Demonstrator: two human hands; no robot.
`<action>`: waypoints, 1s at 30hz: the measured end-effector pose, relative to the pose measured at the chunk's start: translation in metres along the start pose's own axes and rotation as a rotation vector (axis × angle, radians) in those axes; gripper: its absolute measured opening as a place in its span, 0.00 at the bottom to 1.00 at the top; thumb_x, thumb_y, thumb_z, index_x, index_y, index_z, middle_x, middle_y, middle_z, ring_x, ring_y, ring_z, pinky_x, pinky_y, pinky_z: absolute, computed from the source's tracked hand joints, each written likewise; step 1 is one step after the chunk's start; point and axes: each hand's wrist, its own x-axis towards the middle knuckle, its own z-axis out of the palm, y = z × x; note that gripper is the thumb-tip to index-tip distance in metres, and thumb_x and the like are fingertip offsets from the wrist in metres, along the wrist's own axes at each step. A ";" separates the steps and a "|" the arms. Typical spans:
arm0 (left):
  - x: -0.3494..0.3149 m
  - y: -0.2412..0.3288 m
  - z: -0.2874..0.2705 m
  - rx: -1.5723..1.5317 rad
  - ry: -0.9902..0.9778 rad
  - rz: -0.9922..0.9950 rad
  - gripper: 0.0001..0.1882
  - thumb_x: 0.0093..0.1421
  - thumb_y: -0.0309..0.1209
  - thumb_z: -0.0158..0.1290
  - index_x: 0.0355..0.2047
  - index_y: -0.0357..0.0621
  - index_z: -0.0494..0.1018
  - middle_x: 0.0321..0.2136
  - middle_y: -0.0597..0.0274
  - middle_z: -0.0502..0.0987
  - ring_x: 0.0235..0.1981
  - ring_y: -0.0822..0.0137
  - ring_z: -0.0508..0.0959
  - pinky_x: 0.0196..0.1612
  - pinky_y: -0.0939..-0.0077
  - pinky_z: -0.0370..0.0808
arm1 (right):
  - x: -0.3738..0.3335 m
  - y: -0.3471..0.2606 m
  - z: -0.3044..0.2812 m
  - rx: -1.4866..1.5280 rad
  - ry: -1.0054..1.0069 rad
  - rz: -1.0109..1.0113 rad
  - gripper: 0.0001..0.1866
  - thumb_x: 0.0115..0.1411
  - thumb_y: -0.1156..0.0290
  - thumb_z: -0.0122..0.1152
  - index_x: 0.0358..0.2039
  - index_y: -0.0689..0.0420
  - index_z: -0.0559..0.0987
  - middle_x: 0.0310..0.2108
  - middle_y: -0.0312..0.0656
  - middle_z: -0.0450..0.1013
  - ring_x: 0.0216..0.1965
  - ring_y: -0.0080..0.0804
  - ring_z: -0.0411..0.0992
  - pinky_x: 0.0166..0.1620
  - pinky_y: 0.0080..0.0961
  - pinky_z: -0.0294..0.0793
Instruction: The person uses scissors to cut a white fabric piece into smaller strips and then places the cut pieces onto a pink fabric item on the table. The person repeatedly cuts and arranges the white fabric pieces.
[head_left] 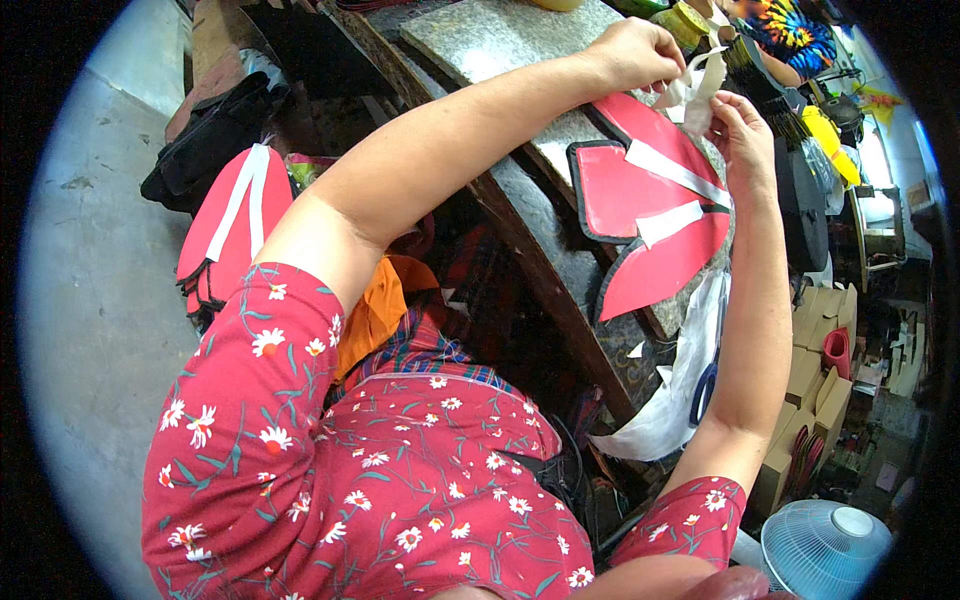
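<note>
Above the far part of the worktable, my left hand (pixel 637 57) pinches one end of a white fabric strip (pixel 706 92). My right hand (pixel 741 135) grips the same strip a little to the right, between thumb and fingers. Just below my hands lies a red cut piece (pixel 665 200) with black edging, shaped in several pointed lobes. Two white strips (pixel 672 222) run across its red face. A longer length of white material (pixel 668 425) hangs by the table edge beside my right forearm, with dark blue scissor handles (pixel 704 393) on it.
Similar red pieces with white strips (pixel 232 205) sit at my left, by a black bag (pixel 215 140). Black rolls (pixel 800 190) stand right of my right hand. Cardboard boxes (pixel 812 370) and a blue fan (pixel 825 550) are at the right. Another person's patterned sleeve (pixel 795 35) shows beyond.
</note>
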 end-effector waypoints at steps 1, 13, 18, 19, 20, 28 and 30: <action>-0.001 0.001 0.000 -0.076 0.093 0.018 0.08 0.54 0.27 0.56 0.32 0.37 0.81 0.25 0.58 0.81 0.23 0.72 0.81 0.28 0.77 0.79 | 0.001 0.000 -0.003 0.044 0.026 -0.031 0.06 0.61 0.72 0.61 0.39 0.56 0.79 0.30 0.33 0.77 0.30 0.20 0.74 0.34 0.18 0.75; -0.070 0.055 -0.002 -0.420 -0.176 -0.169 0.12 0.56 0.21 0.53 0.41 0.37 0.77 0.32 0.66 0.77 0.28 0.80 0.74 0.29 0.87 0.70 | -0.022 -0.003 0.015 -1.044 0.145 -0.470 0.25 0.57 0.64 0.63 0.53 0.51 0.66 0.34 0.44 0.80 0.37 0.44 0.79 0.41 0.38 0.76; -0.087 0.070 -0.006 -0.378 -0.246 -0.162 0.12 0.57 0.23 0.52 0.40 0.38 0.79 0.29 0.67 0.78 0.26 0.82 0.73 0.27 0.89 0.68 | -0.023 -0.006 0.020 -0.984 0.008 -0.480 0.19 0.59 0.52 0.62 0.46 0.48 0.78 0.35 0.45 0.80 0.38 0.39 0.80 0.41 0.32 0.77; -0.089 0.071 -0.007 -0.344 -0.262 -0.170 0.11 0.57 0.23 0.51 0.40 0.38 0.79 0.28 0.67 0.78 0.26 0.81 0.74 0.28 0.89 0.68 | -0.022 -0.007 0.018 -0.936 -0.009 -0.482 0.17 0.59 0.52 0.62 0.43 0.48 0.80 0.34 0.44 0.80 0.37 0.38 0.80 0.40 0.31 0.77; -0.090 0.071 -0.006 -0.361 -0.223 -0.151 0.11 0.58 0.26 0.51 0.39 0.39 0.80 0.27 0.67 0.79 0.26 0.81 0.75 0.29 0.89 0.70 | -0.021 -0.009 0.015 -0.953 0.024 -0.486 0.15 0.59 0.52 0.61 0.37 0.49 0.83 0.33 0.43 0.80 0.35 0.36 0.79 0.38 0.29 0.76; -0.096 0.072 0.001 -0.475 -0.137 -0.268 0.10 0.61 0.34 0.55 0.35 0.39 0.75 0.24 0.62 0.78 0.21 0.71 0.78 0.29 0.76 0.78 | -0.020 -0.003 0.012 -0.917 0.148 -0.378 0.20 0.57 0.69 0.65 0.48 0.55 0.71 0.28 0.40 0.78 0.29 0.22 0.75 0.34 0.21 0.75; -0.096 0.072 0.002 -0.576 -0.105 -0.314 0.11 0.62 0.35 0.55 0.37 0.39 0.75 0.24 0.61 0.78 0.22 0.71 0.78 0.29 0.76 0.78 | -0.019 0.002 0.012 -0.837 0.103 -0.394 0.30 0.58 0.73 0.62 0.60 0.54 0.61 0.32 0.43 0.79 0.32 0.22 0.76 0.36 0.21 0.76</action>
